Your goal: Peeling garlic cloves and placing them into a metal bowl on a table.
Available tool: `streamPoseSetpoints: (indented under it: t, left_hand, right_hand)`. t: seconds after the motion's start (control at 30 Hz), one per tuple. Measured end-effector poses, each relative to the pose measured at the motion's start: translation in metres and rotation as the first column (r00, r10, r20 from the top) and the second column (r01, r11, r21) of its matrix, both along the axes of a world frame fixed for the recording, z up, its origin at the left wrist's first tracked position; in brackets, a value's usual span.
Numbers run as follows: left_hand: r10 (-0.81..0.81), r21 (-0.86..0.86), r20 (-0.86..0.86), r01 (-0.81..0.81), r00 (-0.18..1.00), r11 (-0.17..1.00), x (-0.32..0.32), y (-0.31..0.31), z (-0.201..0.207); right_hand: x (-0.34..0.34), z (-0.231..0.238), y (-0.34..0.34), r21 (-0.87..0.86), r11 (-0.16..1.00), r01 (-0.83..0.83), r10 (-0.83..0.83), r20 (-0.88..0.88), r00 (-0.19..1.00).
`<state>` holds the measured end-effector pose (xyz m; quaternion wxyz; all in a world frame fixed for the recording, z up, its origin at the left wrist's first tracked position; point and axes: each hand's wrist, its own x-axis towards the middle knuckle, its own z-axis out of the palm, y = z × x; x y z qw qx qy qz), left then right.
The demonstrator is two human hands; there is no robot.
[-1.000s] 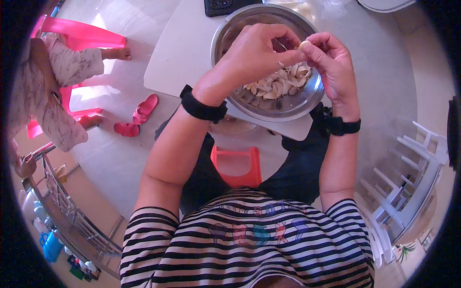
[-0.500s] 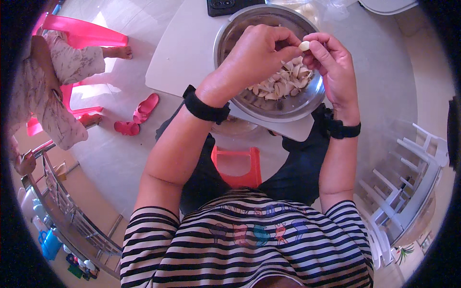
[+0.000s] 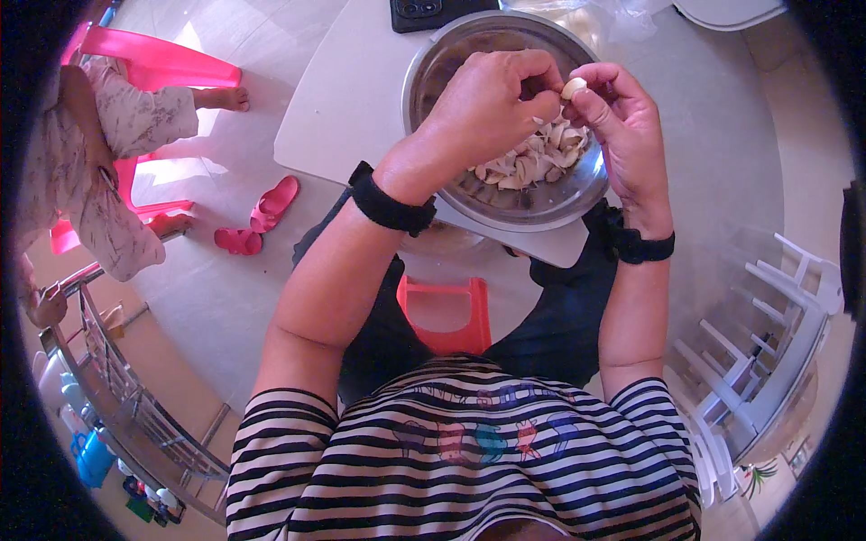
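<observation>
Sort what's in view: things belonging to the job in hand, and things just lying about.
In the job:
- pale clove, in the grip of the right hand, with the left hand close by
- metal bowl
- papery peelings in it
- white table beneath

Lying about:
- black phone
- pink sandals on the floor

The dark phone (image 3: 442, 13) is cut off by the upper edge. Part of the metal bowl (image 3: 523, 221) is hidden by the left hand (image 3: 492, 97). The pale clove (image 3: 573, 87) is partly covered by the right hand (image 3: 626, 126).
</observation>
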<state>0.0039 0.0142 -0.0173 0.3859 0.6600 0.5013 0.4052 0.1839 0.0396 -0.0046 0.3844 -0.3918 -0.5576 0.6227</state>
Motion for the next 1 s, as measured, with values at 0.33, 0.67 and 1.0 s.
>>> streamPoseSetpoints:
  t: [0.33, 0.67, 1.0]
  left_hand:
    - [-0.027, -0.154, 0.288, 0.074, 0.957, 0.985, -0.001, -0.004, 0.005]
    - [0.058, 0.087, 0.157, -0.072, 0.986, 0.994, -0.007, -0.004, 0.013]
    - [-0.037, 0.316, 0.163, -0.017, 0.986, 0.949, -0.006, -0.002, 0.02]
  right_hand:
    - [0.004, -0.004, 0.004, -0.054, 0.999, -0.003, -0.006, -0.16, 0.987]
    - [0.008, 0.001, 0.006, -0.209, 0.973, -0.094, 0.03, -0.289, 0.957]
    - [0.012, 0.001, 0.005, -0.273, 0.941, -0.202, 0.112, -0.313, 0.943]
